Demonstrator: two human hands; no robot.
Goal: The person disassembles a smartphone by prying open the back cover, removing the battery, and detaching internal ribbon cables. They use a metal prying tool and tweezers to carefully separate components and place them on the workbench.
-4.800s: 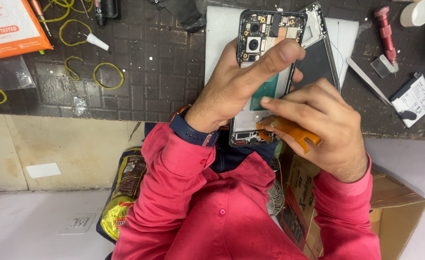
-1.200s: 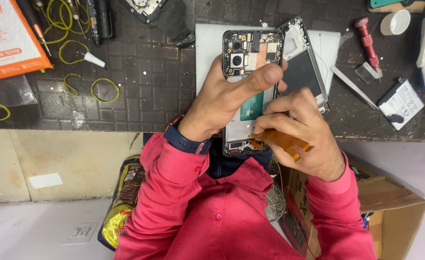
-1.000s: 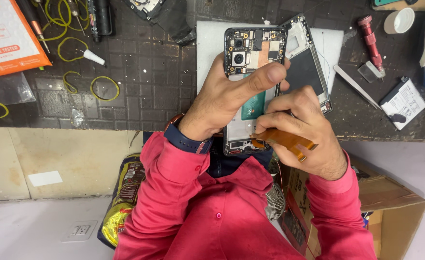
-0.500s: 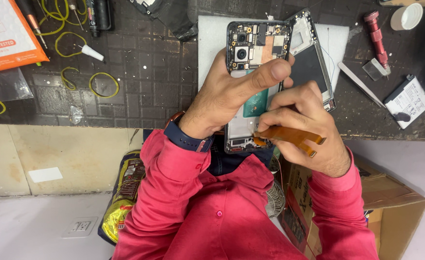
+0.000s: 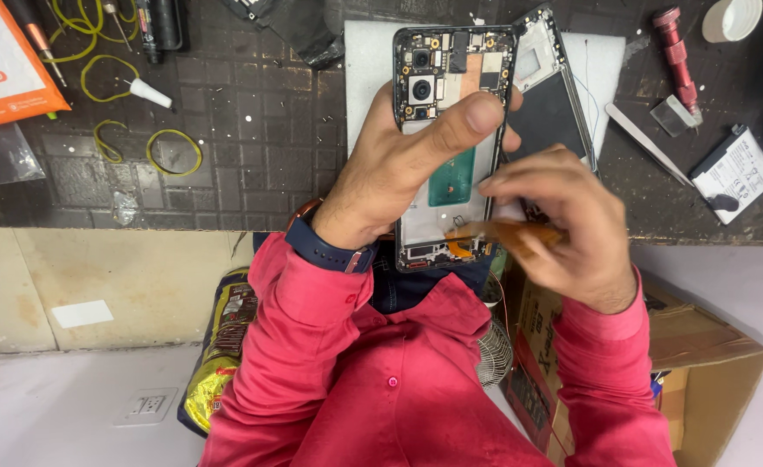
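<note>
My left hand [image 5: 399, 173] clamps the opened phone [image 5: 452, 130] over the table's [image 5: 252, 147] near edge, thumb across its back to steady it — my right hand [image 5: 563, 229] pinches an orange pry tool [image 5: 507, 233] at its lower end.

1. Yellow rubber bands [image 5: 174, 151] scattered on the dark gridded table [image 5: 252, 130], left side.
2. Orange booklet [image 5: 5, 73] at the far left edge.
3. Red screwdriver [image 5: 677, 52] upper right, beside white tweezers [image 5: 645, 143].
4. Flat battery [image 5: 734, 173] near the right edge.
5. Open cardboard box [image 5: 702, 372] on the floor, lower right.
6. Yellow packet [image 5: 217, 346] below the table.
</note>
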